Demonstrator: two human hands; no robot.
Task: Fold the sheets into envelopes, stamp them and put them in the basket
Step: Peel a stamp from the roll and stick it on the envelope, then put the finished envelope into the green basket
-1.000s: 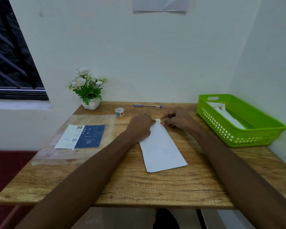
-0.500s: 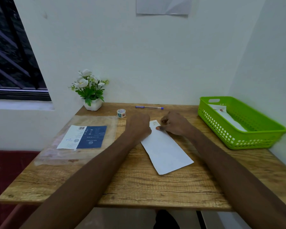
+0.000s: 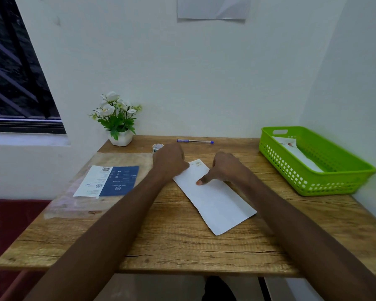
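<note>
White paper, one folded envelope [image 3: 215,196], lay under my two hands: left hand [image 3: 170,161] curled at its far corner, right hand [image 3: 226,168] thumb pressing.

White walls [image 3: 204,79], dark barred window [image 3: 13,79] left, wooden table [image 3: 171,242], red floor [image 3: 11,218]

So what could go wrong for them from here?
The stamp sits at the far corner of the folded envelope, and only the right hand's thumb presses the paper, so it may slide or twist as they lift it. The envelope lies askew, and the green basket is off to the right; a careless toss might miss or crumple it.
</note>
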